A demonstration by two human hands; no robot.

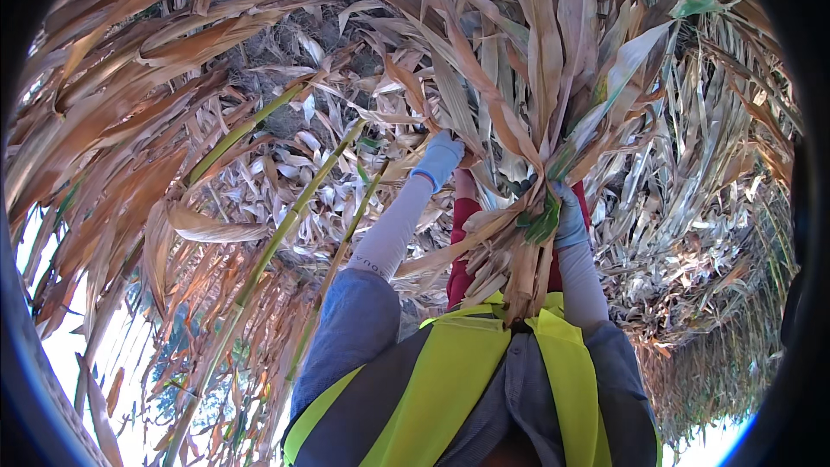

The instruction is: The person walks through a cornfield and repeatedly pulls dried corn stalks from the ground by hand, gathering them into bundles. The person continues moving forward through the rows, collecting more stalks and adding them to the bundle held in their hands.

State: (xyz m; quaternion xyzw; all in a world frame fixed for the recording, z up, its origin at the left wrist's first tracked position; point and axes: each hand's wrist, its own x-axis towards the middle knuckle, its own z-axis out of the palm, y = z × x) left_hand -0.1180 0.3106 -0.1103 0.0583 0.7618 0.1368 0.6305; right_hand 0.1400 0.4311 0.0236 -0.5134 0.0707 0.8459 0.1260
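My right hand [570,214], in a pale work glove, is closed around the side of a bundle of dry corn stalks and leaves [524,266]. The bundle lies against my chest, its long leaves fanning out ahead. A partly green leaf [543,222] hangs beside that hand. My left hand [442,157], in a light blue glove, reaches forward and left of the bundle. Its fingers are curled at dry brown corn leaves [415,87]; they hide exactly what lies inside the grip.
Standing corn stalks [285,220] rise close on my left, with dense dry leaves [130,78] behind them. Fallen husks and leaves [311,188] litter the ground. Cut stalks and leaves [694,117] lie heaped on the right. More standing corn [720,376] is at lower right.
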